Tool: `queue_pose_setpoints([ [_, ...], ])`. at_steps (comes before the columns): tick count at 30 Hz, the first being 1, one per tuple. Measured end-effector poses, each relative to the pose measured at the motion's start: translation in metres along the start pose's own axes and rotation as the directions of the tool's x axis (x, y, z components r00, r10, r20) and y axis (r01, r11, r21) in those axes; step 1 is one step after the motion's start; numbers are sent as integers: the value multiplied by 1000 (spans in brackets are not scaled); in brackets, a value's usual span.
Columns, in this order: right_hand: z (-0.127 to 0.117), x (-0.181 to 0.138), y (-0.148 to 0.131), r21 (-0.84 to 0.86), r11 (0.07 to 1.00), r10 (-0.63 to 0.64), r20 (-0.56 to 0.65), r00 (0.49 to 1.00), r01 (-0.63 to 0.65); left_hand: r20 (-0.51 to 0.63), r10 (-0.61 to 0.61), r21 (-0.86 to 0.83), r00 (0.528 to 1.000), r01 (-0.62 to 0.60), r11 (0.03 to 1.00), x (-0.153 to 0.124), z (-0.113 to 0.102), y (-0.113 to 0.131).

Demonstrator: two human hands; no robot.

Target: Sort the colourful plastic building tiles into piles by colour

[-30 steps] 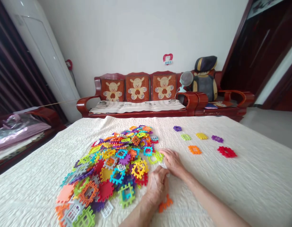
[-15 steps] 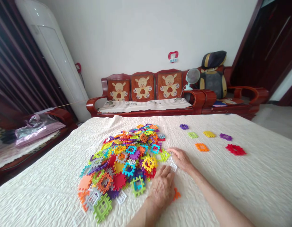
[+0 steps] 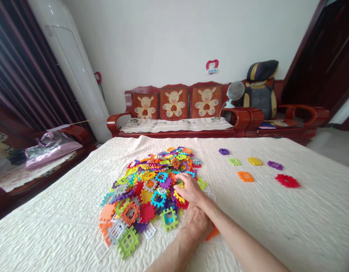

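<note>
A heap of colourful interlocking plastic tiles [image 3: 147,189] lies on a cream quilted cover [image 3: 276,223]. My right hand [image 3: 189,190] reaches left across onto the heap's right side, fingers stretched out over a yellow tile [image 3: 178,196]. My left hand [image 3: 197,223] rests knuckles up on the cover just below it, its fingertips hidden under my right wrist. An orange tile [image 3: 212,234] pokes out beside the left hand. A few white tiles [image 3: 210,195] lie by my right wrist.
Several single tiles lie apart at the right: purple [image 3: 223,151], green [image 3: 234,161], yellow [image 3: 255,161], orange [image 3: 245,176], red [image 3: 287,181]. Behind stands a wooden sofa [image 3: 177,113] with a small fan [image 3: 235,91]. A tall white air conditioner [image 3: 75,68] and a plastic bag [image 3: 51,149] are at the left.
My right hand has moved left from the white tiles onto the heap, crossing above my left hand. The left hand stayed near the orange tile. The view has shifted left.
</note>
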State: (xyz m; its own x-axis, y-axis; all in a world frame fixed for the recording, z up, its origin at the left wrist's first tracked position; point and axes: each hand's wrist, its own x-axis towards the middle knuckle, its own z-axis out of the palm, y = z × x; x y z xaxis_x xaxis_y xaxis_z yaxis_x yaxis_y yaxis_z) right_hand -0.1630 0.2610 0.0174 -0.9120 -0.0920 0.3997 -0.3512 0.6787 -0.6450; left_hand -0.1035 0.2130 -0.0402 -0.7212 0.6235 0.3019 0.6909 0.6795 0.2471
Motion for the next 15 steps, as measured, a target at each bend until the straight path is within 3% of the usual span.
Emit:
queue_pose_setpoints([
  [4,24,-1,-10,-192,980,-53,4,999,53,-6,-15,37,1000,15,999,-7,-5,-2],
  [9,30,-1,-6,-278,957,-85,22,996,87,7,17,47,1000,-18,999,-10,-16,-3],
  [15,31,-2,-7,-276,949,-155,17,988,153,-37,30,27,999,-29,999,-11,3,-12],
])
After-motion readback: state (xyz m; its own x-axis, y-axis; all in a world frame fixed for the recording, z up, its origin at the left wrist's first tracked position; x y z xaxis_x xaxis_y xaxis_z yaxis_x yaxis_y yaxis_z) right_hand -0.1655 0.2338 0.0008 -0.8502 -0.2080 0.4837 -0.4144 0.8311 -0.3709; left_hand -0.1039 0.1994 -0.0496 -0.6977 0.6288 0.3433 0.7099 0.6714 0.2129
